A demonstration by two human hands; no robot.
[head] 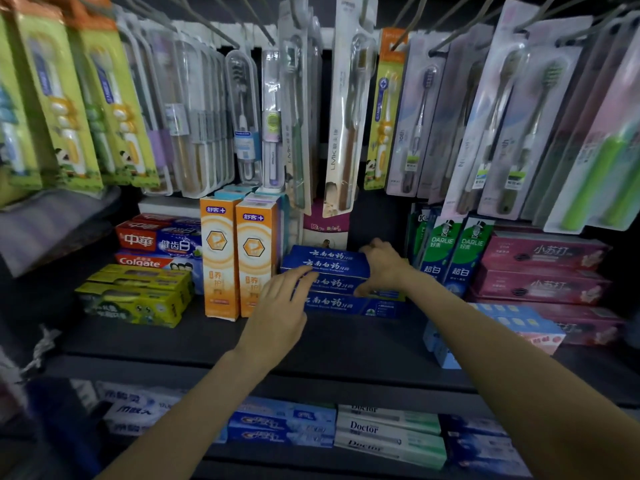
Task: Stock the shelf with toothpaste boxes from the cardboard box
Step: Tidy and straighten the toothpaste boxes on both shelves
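Nearest to me, a lower shelf (311, 386) carries blue and white toothpaste cartons (388, 434) lying flat; I see no cardboard box in view. Above it, on the dark shelf deck, both hands reach to a stack of blue toothpaste boxes (346, 303) at centre. The left hand (277, 313) lies with fingers straight, fingertips against the stack's left front — holding nothing. The right hand (384, 265) is curled over the right end of the upper boxes, thumb low and fingers on top, gripping them. I judge the stack is being squared up, so this batch is placed or nearly so; how much stock is left I cannot tell. Flanking it are upright orange boxes (239, 261) and green Darlie boxes (457, 254). Furthest back, packaged toothbrushes (346, 109) hang on hooks.
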